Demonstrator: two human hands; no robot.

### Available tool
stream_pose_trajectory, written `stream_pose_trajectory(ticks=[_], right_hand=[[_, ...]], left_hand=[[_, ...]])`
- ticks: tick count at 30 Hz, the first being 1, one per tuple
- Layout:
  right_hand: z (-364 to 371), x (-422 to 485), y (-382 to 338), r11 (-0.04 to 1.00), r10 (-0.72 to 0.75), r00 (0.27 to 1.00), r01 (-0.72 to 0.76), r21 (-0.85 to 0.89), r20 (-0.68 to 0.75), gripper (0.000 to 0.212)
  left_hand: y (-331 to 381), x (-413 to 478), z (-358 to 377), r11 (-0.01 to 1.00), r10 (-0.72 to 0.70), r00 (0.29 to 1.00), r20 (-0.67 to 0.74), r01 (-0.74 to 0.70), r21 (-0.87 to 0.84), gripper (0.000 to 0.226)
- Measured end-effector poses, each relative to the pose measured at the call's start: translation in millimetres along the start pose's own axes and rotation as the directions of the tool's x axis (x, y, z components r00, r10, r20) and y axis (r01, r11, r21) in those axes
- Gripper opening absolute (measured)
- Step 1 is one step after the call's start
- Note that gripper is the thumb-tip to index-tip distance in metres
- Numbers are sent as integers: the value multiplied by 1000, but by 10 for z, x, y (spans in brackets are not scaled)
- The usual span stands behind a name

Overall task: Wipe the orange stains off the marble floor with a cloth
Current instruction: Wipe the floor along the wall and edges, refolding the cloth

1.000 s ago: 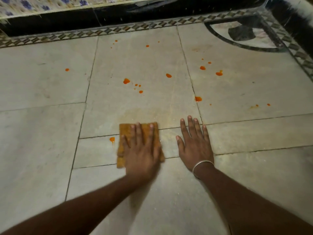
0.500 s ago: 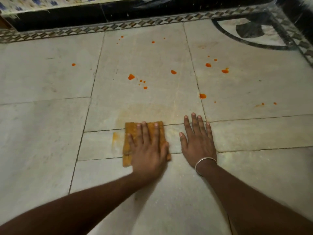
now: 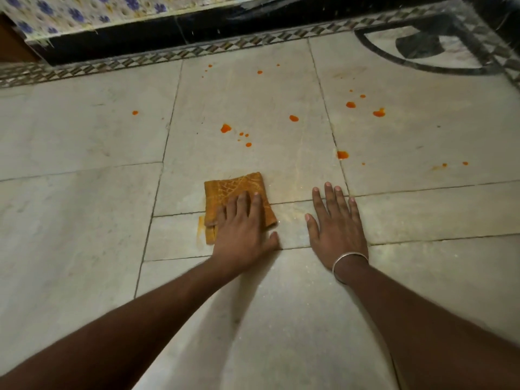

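Your left hand (image 3: 242, 229), fingers straight and together, is pressing the cloth (image 3: 235, 190) to the floor (image 3: 84, 220) short of the stains (image 3: 225, 128), your spread right hand (image 3: 336, 229) bracing beside; the seemingly soaked cloth is risking smears like the streak (image 3: 200, 225) alongside.

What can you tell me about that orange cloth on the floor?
The cloth is a folded, roughly square pad, orange-brown, with a crackled surface pattern. It lies flat on the marble floor, across a joint between slabs. The left hand presses on its near half with straight fingers; the far half shows bare. Folded layers show at its near left corner, beside a faint orange smear.
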State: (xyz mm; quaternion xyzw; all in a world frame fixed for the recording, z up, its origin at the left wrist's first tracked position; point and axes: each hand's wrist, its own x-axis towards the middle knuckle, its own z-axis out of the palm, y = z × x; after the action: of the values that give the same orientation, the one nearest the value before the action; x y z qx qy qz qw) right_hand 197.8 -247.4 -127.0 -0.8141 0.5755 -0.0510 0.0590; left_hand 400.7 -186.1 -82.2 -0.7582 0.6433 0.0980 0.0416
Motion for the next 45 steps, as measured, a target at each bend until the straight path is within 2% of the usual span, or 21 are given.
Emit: stream_pose_trajectory(ticks=[4, 5, 7, 9, 11, 13, 15, 16, 18, 19, 20, 22, 24, 26, 29, 33, 35, 37, 41, 43, 45], right_hand=[[-2, -12, -3, 1000, 2, 1000, -2, -2, -9, 68], [-8, -8, 5, 1000, 3, 1000, -3, -1, -7, 68], [-9, -9, 4, 1000, 3, 1000, -3, 6, -11, 68], [-3, -5, -2, 1000, 1, 1000, -1, 16, -18, 68], [-6, -1, -11, 1000, 2, 1000, -2, 18, -13, 68], [-1, -2, -9, 1000, 8, 1000, -8, 9, -6, 69], [-11, -1, -11, 1000, 11, 1000, -11, 16, 0, 69], [-16, -2, -14, 1000, 12, 1000, -12, 22, 2, 69], [-28, 10, -20, 999, 20, 1000, -19, 43, -8, 71], [-42, 27, -46, 998, 32, 999, -31, 62, -12, 72], [-71, 59, -99, 996, 43, 999, -41, 85, -24, 71], [-108, 115, -312, 993, 25, 999, -20, 118, -41, 69], [-93, 159, -616, 990, -48, 999, 46, 132, 14, 68], [0, 157, -830, 992, -94, 992, 86, 89, 82, 66], [107, 114, -867, 996, -90, 993, 90, 13, 78, 68], [141, 103, -855, 995, -94, 995, 93, 18, 28, 67], [141, 104, -876, 996, -91, 996, 90, 26, 25, 66], [142, 94, -877, 995, -100, 995, 100, 10, 25, 65], [112, 103, -843, 995, -85, 996, 84, 46, 21, 63], [101, 91, -842, 994, -94, 995, 92, 59, 32, 64], [90, 84, -836, 994, -101, 994, 99, 55, 40, 65]], left_hand=[[-174, 216, -258, 991, 90, 983, -157, -73, 115, 35], [-200, 274, -343, 995, 87, 982, -165, -80, 53, 21], [-273, 310, -546, 965, -59, 981, -184, 9, -262, 5], [-389, 272, -760, 740, -294, 936, -196, 93, -666, 9], [-565, 167, -859, 443, -462, 882, -92, 139, -885, 11], [-762, 15, -780, 188, -534, 840, 96, 229, -955, 14], [-933, -143, -655, 98, -570, 802, 178, 282, -954, 16], [-1013, -213, -587, 158, -605, 783, 144, 295, -942, 19], [-1147, -315, -461, 422, -673, 739, -32, 347, -838, 41], [-1174, -338, -420, 552, -650, 750, -123, 355, -754, 55], [-1136, -333, -388, 657, -572, 802, -172, 323, -681, 64], [-952, -230, -204, 857, -293, 948, -127, 202, -473, 73], [-805, -61, 74, 976, -86, 996, -32, 78, -204, 76], [-854, 161, 131, 990, -83, 995, -57, 76, -121, 73], [-1136, 274, 61, 952, -278, 956, -90, 262, -159, 67], [-1075, -239, 199, 851, -504, 856, -113, 470, -236, 70], [-739, -550, 300, 874, -469, 875, -117, 442, -201, 72], [-411, -650, 378, 934, -341, 934, -103, 324, -151, 74], [-535, 41, 229, 997, -48, 990, -131, 39, -72, 67], [-978, 331, 90, 988, -138, 982, -126, 128, -83, 67], [-1362, 300, 68, 922, -361, 926, -111, 336, -194, 67]])
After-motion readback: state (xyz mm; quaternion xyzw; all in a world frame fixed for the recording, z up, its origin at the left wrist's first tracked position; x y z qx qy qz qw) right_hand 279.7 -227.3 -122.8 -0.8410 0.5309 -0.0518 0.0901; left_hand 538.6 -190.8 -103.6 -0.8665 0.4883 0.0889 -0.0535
